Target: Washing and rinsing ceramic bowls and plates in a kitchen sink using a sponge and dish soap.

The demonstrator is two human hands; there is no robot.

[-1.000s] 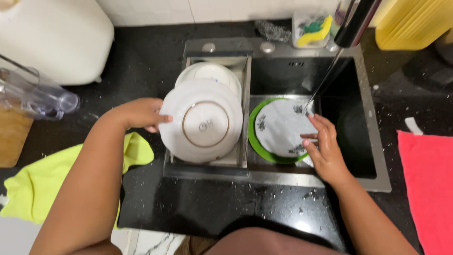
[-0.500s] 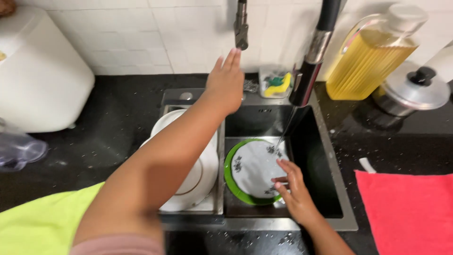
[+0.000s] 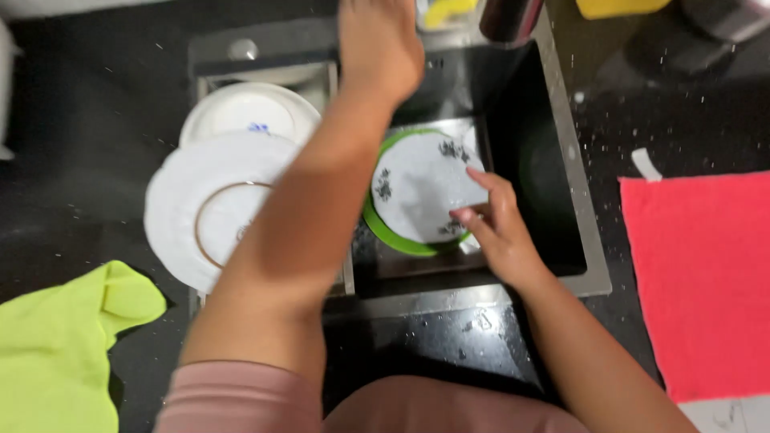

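My right hand (image 3: 495, 228) rests its fingers on a white plate with dark flower marks (image 3: 421, 188), which lies on a green plate (image 3: 383, 228) in the right sink basin (image 3: 553, 200). My left hand (image 3: 378, 44) reaches across the sink toward the back edge near the dark tap (image 3: 509, 18); its fingers are cut off by the frame's top. In the left basin lie a white plate with a gold ring (image 3: 204, 212) and behind it another white plate (image 3: 245, 112).
A yellow-green cloth (image 3: 60, 345) lies on the black counter at the left. A red cloth (image 3: 702, 281) lies at the right. A yellow sponge (image 3: 449, 10) sits behind the sink. Water drops speckle the counter.
The camera has tilted down and moved closer. My left hand let go of the gold-ringed plate and reached to the back of the sink. My right hand stays on the flowered plate.
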